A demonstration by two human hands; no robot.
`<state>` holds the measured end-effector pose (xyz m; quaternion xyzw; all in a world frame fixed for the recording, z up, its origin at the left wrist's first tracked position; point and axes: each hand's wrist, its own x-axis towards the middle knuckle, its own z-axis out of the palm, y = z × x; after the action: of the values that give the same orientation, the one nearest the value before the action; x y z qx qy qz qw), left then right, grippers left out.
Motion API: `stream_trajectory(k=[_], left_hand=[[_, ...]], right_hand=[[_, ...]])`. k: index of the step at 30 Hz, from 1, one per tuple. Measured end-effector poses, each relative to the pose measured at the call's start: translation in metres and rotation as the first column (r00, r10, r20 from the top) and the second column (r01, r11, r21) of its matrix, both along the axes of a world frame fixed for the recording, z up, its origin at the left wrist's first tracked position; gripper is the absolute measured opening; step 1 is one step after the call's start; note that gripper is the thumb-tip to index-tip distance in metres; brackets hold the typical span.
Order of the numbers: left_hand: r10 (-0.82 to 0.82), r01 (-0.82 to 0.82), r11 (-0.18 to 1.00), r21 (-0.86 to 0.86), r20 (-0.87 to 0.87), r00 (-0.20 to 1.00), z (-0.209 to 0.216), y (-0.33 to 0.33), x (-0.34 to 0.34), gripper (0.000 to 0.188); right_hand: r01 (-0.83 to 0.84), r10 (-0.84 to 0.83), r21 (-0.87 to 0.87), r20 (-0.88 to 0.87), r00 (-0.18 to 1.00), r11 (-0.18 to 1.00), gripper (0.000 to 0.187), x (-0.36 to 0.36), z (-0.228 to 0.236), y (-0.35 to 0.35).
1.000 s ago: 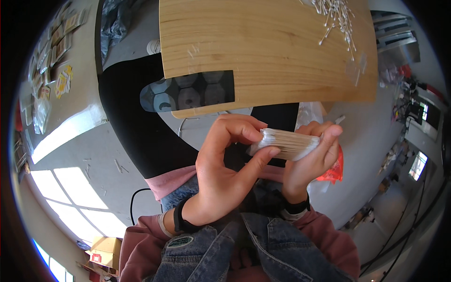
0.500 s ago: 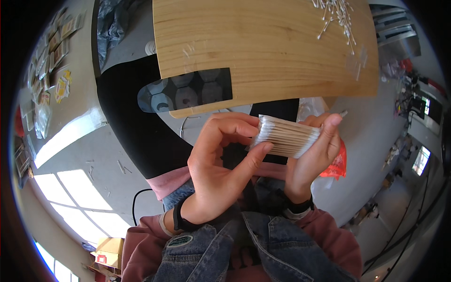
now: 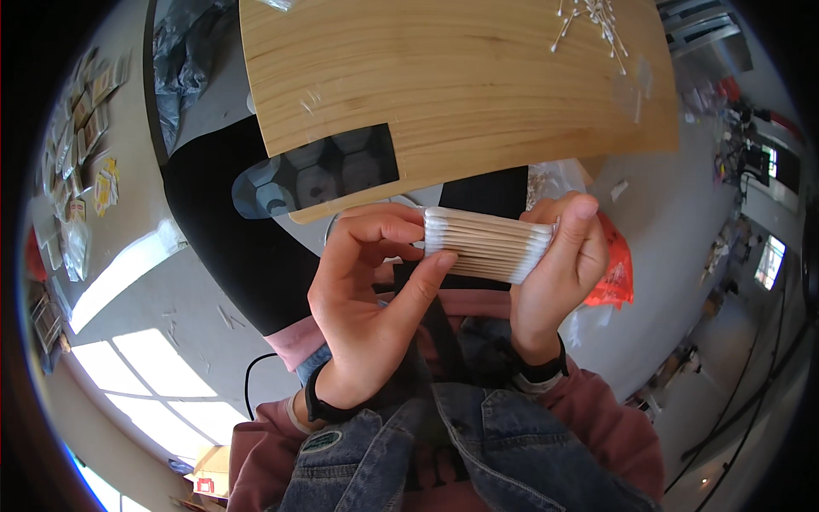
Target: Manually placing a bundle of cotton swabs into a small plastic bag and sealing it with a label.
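A flat pack of cotton swabs (image 3: 488, 245) is held up between my two hands, in front of the table's near edge. Its wooden sticks run sideways, with white cotton tips at both ends and clear film around them. My left hand (image 3: 367, 290) pinches the left end, thumb in front and fingers behind. My right hand (image 3: 563, 264) is closed around the right end, its thumb pointing up; some of its fingers are hidden behind the pack. Loose cotton swabs (image 3: 601, 26) lie scattered on the wooden table (image 3: 461, 94) at the far right.
A dark translucent sheet (image 3: 324, 171) lies over the table's near left corner. Beyond my right hand hangs a red plastic bag (image 3: 612, 264). Several small packs (image 3: 81, 128) rest on a pale surface at far left. A cardboard box (image 3: 212, 469) stands at lower left.
Both hands and the pack have shifted a little left in the view. The pack's broad face is turned more toward me. The view itself has moved slightly.
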<state>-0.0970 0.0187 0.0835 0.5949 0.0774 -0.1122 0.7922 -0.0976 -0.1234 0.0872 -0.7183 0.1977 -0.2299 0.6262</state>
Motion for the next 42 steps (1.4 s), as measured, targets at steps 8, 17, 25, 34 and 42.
stream_trajectory(k=[8,17,25,34,42], left_hand=[[0.003,-0.002,0.999,0.036,-0.021,1.000,-0.004,0.002,0.002,0.035],[-0.159,-0.024,0.902,0.432,0.383,0.910,-0.005,0.006,0.011,0.031],[-0.176,0.057,0.928,0.368,0.299,0.938,-0.028,-0.016,0.022,0.024],[-0.020,-0.014,0.974,0.227,0.144,0.989,-0.042,-0.011,0.028,0.020],[-0.071,0.078,0.997,0.013,-0.276,0.958,-0.041,0.002,0.035,0.014]], right_hand=[[-0.027,0.034,0.067,-0.105,0.994,0.997,0.037,0.002,0.003,-0.006],[-0.076,0.066,-0.061,-0.151,0.986,0.995,0.033,0.006,0.006,0.001],[-0.220,0.140,-0.319,-0.256,0.957,0.922,0.022,0.024,-0.026,0.008],[-0.377,0.379,0.065,-0.287,0.880,0.924,0.009,0.024,-0.024,0.012],[-0.490,0.457,-0.094,-0.246,0.855,0.866,0.011,0.020,-0.036,0.009]])
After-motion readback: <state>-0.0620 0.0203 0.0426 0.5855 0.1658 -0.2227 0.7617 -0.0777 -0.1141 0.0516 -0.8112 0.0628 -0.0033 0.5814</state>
